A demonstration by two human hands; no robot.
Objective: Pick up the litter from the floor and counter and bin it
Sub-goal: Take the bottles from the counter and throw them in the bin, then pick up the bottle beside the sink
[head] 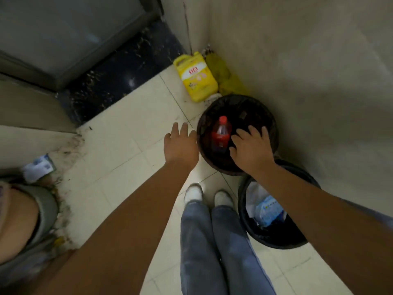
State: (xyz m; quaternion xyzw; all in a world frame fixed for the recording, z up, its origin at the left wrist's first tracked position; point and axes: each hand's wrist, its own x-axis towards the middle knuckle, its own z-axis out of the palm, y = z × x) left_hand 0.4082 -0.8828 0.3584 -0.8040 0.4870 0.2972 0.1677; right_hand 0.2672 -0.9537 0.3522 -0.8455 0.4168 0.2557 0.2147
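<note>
A round black bin [263, 111] stands on the tiled floor in the corner. Inside it lies a plastic bottle [221, 135] with a red cap and red label. My right hand [251, 150] hovers over the bin's near right side, fingers spread, holding nothing, just right of the bottle. Just left of the bin's rim, my left hand [180, 143] is stretched out flat and empty. A second black bin [251, 228] nearer to me on the right holds white and blue plastic rubbish. A crumpled white and blue wrapper [38, 167] lies on the floor at the left.
A yellow jug [195, 77] and a yellow bag [225, 79] sit against the wall behind the bin. A grey door and dark threshold [119, 67] are at the upper left. My jeans and white shoes [193, 192] are below. Another person's arm [19, 211] shows at the left edge.
</note>
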